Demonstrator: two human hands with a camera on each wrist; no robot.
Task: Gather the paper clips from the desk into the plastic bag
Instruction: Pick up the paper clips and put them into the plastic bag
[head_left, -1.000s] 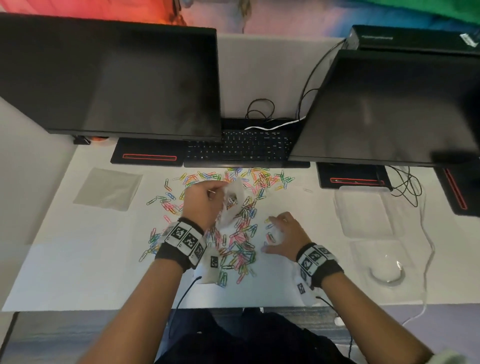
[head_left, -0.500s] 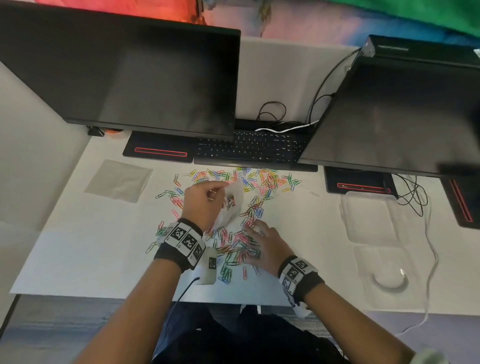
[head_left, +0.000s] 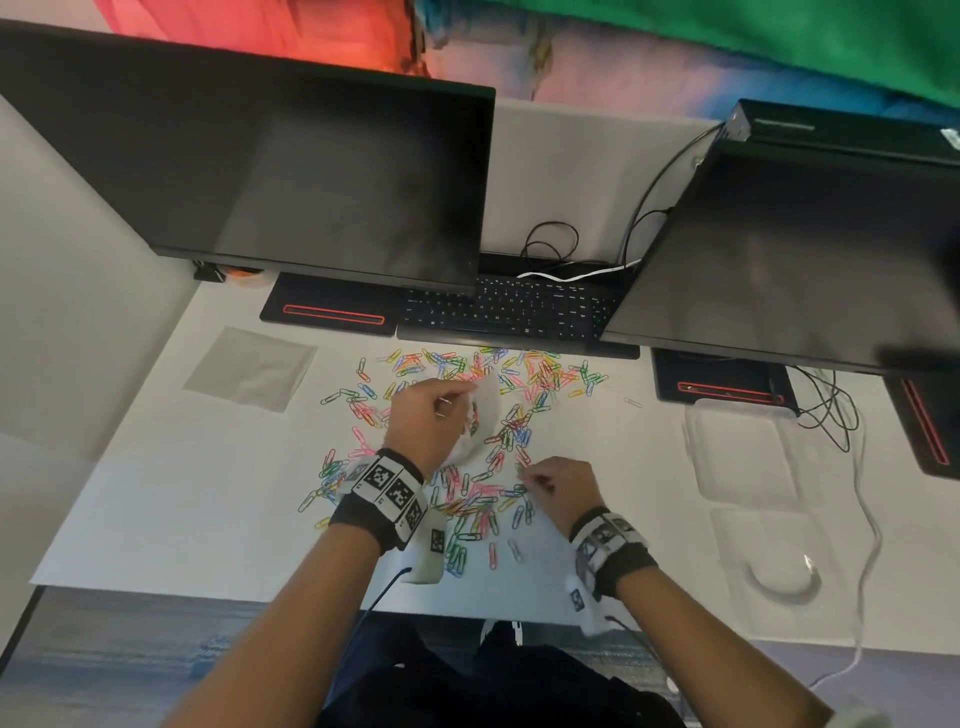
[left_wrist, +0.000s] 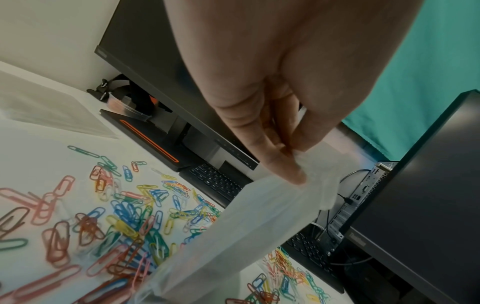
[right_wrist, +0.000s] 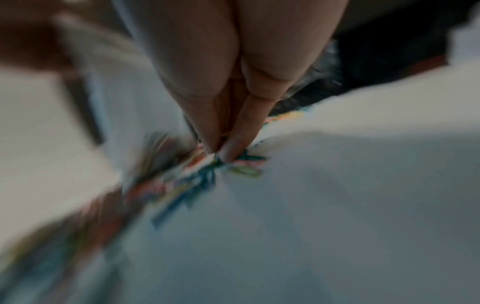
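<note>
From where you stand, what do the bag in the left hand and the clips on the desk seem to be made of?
The bag looks like thin, frosted, translucent plastic film: it creases softly where the left hand pinches its edge. The clips look like bent wire with a glossy coloured coating, probably plastic over metal; the core is not visible. The desk looks smooth, matte white.

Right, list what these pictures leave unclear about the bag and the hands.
- How many clips are in the plastic bag: head view, the left hand covers most of it; left wrist view, the film is cloudy.
- Right hand's grip: right wrist view is motion-blurred; fingertips meet over paper clips, but whether any is pinched is unclear.
- Bag's bottom: left wrist view, cut off by the lower edge.
</note>
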